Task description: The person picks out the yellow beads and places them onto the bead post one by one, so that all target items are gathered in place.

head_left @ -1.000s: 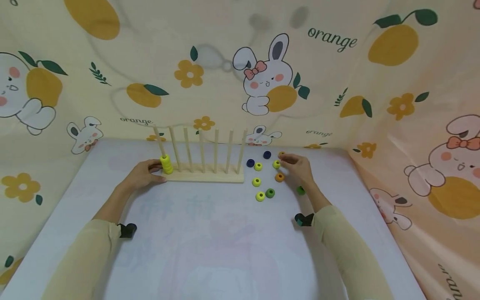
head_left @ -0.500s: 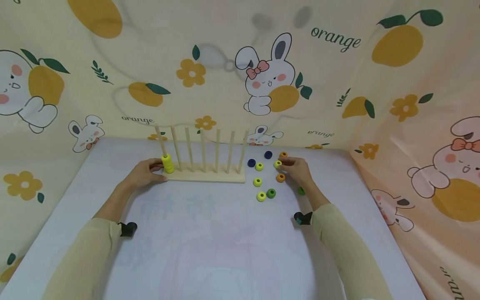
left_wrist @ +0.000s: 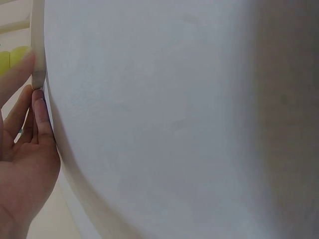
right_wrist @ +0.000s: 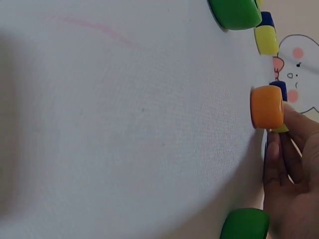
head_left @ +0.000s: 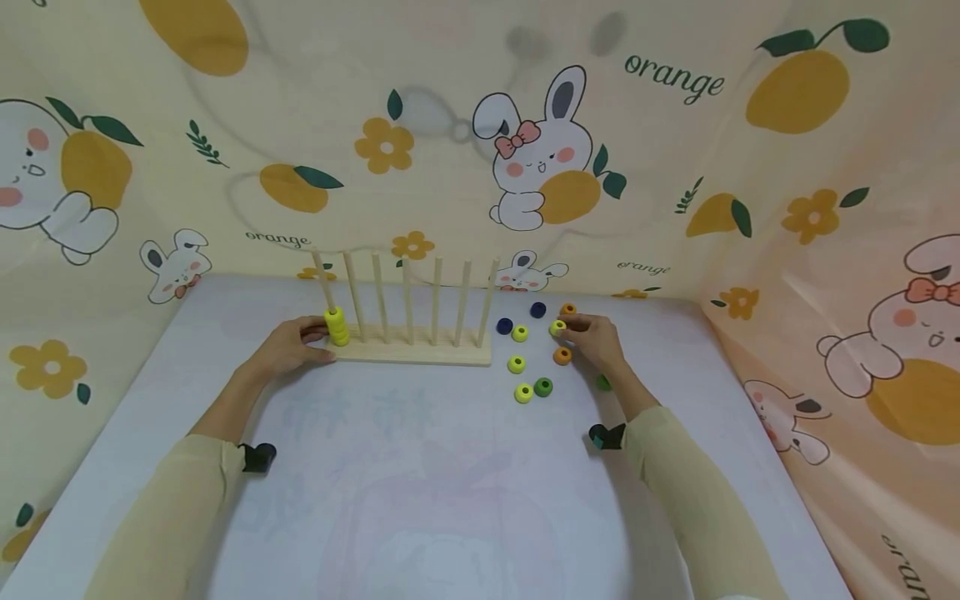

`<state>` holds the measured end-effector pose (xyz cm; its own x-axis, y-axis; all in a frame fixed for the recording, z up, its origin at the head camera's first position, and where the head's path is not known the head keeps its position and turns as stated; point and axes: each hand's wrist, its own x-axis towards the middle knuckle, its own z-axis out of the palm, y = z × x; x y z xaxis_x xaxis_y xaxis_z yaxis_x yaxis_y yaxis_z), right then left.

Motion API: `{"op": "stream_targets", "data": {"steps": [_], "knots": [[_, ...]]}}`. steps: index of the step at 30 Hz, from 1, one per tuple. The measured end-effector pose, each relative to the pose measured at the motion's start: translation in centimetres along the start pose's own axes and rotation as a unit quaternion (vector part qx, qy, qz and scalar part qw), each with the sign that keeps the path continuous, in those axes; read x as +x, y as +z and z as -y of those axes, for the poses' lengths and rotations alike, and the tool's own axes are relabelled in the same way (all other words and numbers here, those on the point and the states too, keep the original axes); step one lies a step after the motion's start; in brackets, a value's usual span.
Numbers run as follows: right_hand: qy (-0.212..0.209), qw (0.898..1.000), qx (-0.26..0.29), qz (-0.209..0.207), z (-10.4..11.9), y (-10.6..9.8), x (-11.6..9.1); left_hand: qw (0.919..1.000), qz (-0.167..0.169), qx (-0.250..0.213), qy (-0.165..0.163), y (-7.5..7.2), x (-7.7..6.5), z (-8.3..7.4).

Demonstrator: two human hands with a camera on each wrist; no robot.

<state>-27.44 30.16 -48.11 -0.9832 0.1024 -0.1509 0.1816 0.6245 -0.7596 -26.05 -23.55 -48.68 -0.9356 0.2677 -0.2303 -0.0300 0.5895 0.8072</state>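
A wooden peg rack (head_left: pixel 412 354) with a row of upright pegs stands toward the back of the table. Several yellow beads (head_left: pixel 337 327) are stacked on its leftmost peg. My left hand (head_left: pixel 291 346) grips the left end of the rack's base, thumb in front; the left wrist view shows the fingertips against the base end (left_wrist: pixel 38 50). At the right, my right hand (head_left: pixel 596 343) pinches a yellow bead (head_left: pixel 557 327) between thumb and fingers, at the table surface. In the right wrist view an orange bead (right_wrist: pixel 267 107) partly hides that yellow bead.
Loose beads lie between rack and right hand: dark blue (head_left: pixel 505 326), yellow (head_left: pixel 516 364), green (head_left: pixel 543 387) and orange (head_left: pixel 562 356). Another green bead (head_left: pixel 603 382) is partly hidden by the right wrist. A patterned cloth (head_left: pixel 435 167) hangs behind the white table (head_left: pixel 420 500).
My right hand has drawn slightly back from near the far orange bead and taken hold of the yellow bead. The left hand keeps its grip on the rack.
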Motion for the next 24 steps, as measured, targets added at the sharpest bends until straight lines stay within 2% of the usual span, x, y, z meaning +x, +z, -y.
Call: {"op": "stream_targets", "data": {"steps": [11,17,24], "knots": [[-0.021,0.999,0.016,0.018,-0.4,-0.8,-1.0,1.0,0.005,-0.005,-0.001,0.5,-0.2,0.1],[-0.065,0.997,0.043,0.009,0.9,-1.4,-1.4,1.0,-0.003,-0.002,0.006,0.2,0.0,0.3],[-0.077,0.997,0.029,0.009,2.6,-2.0,-1.4,1.0,-0.001,-0.002,-0.001,0.0,0.2,0.3]]}}
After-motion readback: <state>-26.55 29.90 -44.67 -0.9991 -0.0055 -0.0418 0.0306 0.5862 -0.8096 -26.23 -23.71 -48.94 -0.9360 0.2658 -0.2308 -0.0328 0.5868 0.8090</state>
